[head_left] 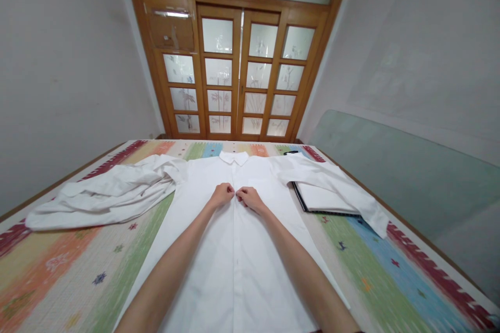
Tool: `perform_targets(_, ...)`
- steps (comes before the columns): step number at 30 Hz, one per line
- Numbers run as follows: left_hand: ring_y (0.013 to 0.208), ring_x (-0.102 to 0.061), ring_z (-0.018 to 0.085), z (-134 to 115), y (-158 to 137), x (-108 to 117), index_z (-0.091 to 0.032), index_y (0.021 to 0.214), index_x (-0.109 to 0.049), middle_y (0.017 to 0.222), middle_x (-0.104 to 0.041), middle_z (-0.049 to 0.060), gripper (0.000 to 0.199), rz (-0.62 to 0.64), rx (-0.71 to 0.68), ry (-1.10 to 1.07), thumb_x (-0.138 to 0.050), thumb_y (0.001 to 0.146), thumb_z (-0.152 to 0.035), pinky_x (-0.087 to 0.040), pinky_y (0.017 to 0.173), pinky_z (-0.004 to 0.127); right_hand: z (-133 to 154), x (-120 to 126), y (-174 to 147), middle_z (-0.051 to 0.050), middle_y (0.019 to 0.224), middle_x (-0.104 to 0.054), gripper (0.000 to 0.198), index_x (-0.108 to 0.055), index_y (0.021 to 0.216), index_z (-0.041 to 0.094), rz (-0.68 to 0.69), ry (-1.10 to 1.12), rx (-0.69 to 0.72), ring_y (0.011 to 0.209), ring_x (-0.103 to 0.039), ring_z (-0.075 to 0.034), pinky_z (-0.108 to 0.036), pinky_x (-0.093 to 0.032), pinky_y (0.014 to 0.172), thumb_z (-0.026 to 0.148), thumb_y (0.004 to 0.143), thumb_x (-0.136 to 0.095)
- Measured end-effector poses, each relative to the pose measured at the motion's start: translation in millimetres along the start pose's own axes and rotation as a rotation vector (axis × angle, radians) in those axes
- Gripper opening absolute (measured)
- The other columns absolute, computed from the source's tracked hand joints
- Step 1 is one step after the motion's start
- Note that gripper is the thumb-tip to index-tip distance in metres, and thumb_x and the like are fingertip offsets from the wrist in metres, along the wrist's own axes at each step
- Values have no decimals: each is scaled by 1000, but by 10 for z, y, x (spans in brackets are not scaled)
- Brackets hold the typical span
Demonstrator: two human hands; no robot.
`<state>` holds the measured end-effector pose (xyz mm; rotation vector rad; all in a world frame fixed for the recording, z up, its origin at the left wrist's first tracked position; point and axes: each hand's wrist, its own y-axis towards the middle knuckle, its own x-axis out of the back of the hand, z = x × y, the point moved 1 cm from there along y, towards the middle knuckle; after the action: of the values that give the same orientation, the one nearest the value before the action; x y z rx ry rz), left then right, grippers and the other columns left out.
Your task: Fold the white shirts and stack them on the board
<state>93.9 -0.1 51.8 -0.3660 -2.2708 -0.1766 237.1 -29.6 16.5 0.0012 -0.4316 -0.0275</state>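
And here's the shirt (216,255), face up on the cloth (117,270), its long axis set by the placket (235,270) running straight from the collar (238,160) toward the person. On the near side of the collar, left hand (224,193) and right hand (249,197) flank that strip almost touching, neither clearly closer! Both pinched on the shirt's front; whether a button's in there, can't tell. White, smooth-bodied, one sleeve (105,197) bunched left of the collar, the other draped over a pad (312,200) to the collar's right
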Motion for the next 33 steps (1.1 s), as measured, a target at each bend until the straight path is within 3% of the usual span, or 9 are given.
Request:
perform_targets(5,53,-65,10,31,-24,-18,-14,84,-70,70,-73,2,14,17,128,-96,-62,73,-11,-47,54,18,-1,-6,6,4,57,-63,10,-65,72,15,27,31,-10,37,-43,-5,-17,-32,40,14,77,-56)
perform_targets(10,63,-67,13,41,-28,13,-15,68,-71,64,-72,3,10,-10,193,-122,-64,72,-20,-48,58,18,-8,-29,7,5,53,-61,5,-65,73,15,10,35,-33,39,-44,-6,-17,-32,40,13,76,-61)
perform_targets(15,66,-65,15,-1,-55,56,-16,56,-70,56,-69,2,13,-25,191,-91,-69,66,-25,-46,60,20,40,-29,-8,4,56,-62,4,-65,74,14,28,68,-75,42,-46,-6,-16,-34,40,11,74,-62)
perform_targets(23,52,-59,13,-34,-108,-27,-14,53,-68,46,-61,3,19,-68,173,-59,-59,69,-20,-43,55,21,63,-20,8,5,51,-59,9,-65,70,14,12,34,-81,36,-42,-4,-16,-32,39,11,75,-59)
perform_targets(28,61,-62,15,-5,-124,-76,-14,56,-70,54,-66,4,17,-126,149,-46,-60,69,-19,-44,61,22,74,-29,24,6,48,-57,6,-65,70,14,-8,15,-111,35,-39,-4,-15,-29,37,13,74,-60)
perform_targets(33,61,-61,15,49,-157,-94,-15,55,-69,57,-68,4,18,-146,108,-74,-59,70,-19,-43,62,22,89,-12,25,7,44,-53,9,-63,68,14,74,61,-142,31,-35,-4,-16,-24,34,14,74,-57)
